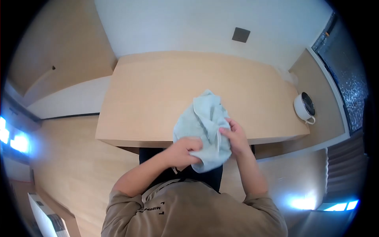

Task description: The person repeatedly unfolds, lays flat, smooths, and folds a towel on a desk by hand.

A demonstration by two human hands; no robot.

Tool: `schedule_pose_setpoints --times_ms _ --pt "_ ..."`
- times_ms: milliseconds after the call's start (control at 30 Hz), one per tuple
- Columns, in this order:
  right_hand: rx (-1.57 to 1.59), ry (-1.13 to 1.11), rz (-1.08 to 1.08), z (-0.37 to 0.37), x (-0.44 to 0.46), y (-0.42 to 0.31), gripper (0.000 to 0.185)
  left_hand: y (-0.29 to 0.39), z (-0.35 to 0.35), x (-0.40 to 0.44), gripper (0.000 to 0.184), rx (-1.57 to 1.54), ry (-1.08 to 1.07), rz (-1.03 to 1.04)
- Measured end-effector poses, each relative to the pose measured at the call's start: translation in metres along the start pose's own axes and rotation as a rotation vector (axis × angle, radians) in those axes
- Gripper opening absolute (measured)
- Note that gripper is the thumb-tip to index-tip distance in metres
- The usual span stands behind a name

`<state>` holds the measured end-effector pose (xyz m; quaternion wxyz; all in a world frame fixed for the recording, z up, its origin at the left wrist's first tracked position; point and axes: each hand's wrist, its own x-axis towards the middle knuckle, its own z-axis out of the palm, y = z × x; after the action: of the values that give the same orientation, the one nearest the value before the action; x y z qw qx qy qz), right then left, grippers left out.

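Note:
A crumpled pale blue-green cloth [207,118] hangs between my two hands over the front edge of the wooden table [158,89]. My left hand [184,151] is closed on its lower left side, with the fingers curled into the fabric. On the cloth's right side, my right hand [235,135] pinches a fold between thumb and fingers. The far end of the cloth reaches over the tabletop; whether it touches the surface I cannot tell. Part of the left fingers is hidden in the folds.
A white mug [301,108] with a dark inside stands at the table's right end. Behind it lies a crumpled translucent bag [290,75]. A white wall with a dark square plate [241,34] rises behind the table, and a window [343,71] is on the right.

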<state>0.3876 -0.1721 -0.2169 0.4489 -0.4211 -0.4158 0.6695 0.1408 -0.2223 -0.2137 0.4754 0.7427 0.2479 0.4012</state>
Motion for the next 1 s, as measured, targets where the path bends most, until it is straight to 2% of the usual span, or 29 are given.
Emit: schedule_pose_setpoints --times_ms 33,67,100,167,233,300,333,400,433,500,533,567,600,667,733,800,833,900,1000 --pt "0.017 0.028 0.012 -0.002 0.006 -0.008 0.047 0.002 -0.014 -0.002 0.013 -0.078 -0.004 -0.017" --pt "0.092 0.06 -0.02 -0.007 0.014 -0.015 0.039 0.007 -0.031 -0.009 0.01 -0.155 0.013 -0.154" --pt "0.169 0.094 -0.047 -0.014 0.021 -0.02 0.031 0.008 -0.042 -0.017 0.012 -0.283 0.146 -0.129" --pt "0.237 0.138 -0.11 -0.024 0.035 -0.04 0.029 0.02 -0.07 -0.035 0.023 -0.407 0.282 -0.288" --pt "0.238 0.167 -0.227 -0.027 0.047 -0.058 0.028 0.026 -0.101 -0.056 0.022 -0.271 0.417 -0.287" --pt "0.214 0.125 -0.378 -0.043 0.069 -0.073 0.027 0.028 -0.107 -0.068 0.024 -0.47 0.851 -0.024" --pt "0.202 0.102 -0.451 -0.046 0.078 -0.079 0.026 0.028 -0.113 -0.075 0.026 -0.508 0.943 0.033" --pt "0.121 0.117 -0.451 -0.046 0.096 -0.088 0.028 0.029 -0.125 -0.093 0.03 -0.579 1.138 0.155" --pt "0.08 0.126 -0.444 -0.047 0.105 -0.088 0.029 0.018 -0.129 -0.109 0.031 -0.395 1.101 0.088" --pt "-0.354 0.27 -0.268 -0.066 0.128 -0.077 0.03 -0.007 -0.127 -0.146 0.032 -0.035 1.004 -0.067" --pt "-0.57 0.332 -0.178 -0.072 0.138 -0.067 0.03 -0.004 -0.119 -0.152 0.036 -0.014 0.982 -0.11" --pt "-0.76 0.449 -0.299 -0.076 0.147 -0.053 0.032 -0.002 -0.108 -0.154 0.039 0.008 0.958 -0.149" --pt "-0.78 0.399 -0.341 -0.056 0.138 -0.054 0.032 0.005 -0.1 -0.158 0.043 0.031 0.934 -0.186" --pt "-0.822 0.302 -0.437 0.019 0.096 -0.068 0.034 -0.012 -0.096 -0.17 0.066 -0.258 1.005 -0.154" --pt "-1.186 -0.09 -0.512 0.061 0.061 -0.067 0.038 0.007 -0.09 -0.152 0.075 -0.561 1.17 -0.205" --pt "-1.593 -0.349 -0.829 0.087 0.037 -0.051 0.042 0.032 -0.098 -0.137 0.075 -0.552 1.13 -0.383" --pt "-1.585 -0.399 -0.796 0.087 0.033 -0.045 0.041 0.039 -0.105 -0.131 0.075 -0.547 1.101 -0.468" --pt "-1.57 -0.509 -0.729 0.077 0.028 -0.034 0.038 0.049 -0.106 -0.126 0.068 -0.504 1.065 -0.473" --pt "-1.293 -0.555 -0.472 0.037 0.043 -0.03 0.032 0.034 -0.117 -0.134 0.056 -0.572 0.985 -0.444"
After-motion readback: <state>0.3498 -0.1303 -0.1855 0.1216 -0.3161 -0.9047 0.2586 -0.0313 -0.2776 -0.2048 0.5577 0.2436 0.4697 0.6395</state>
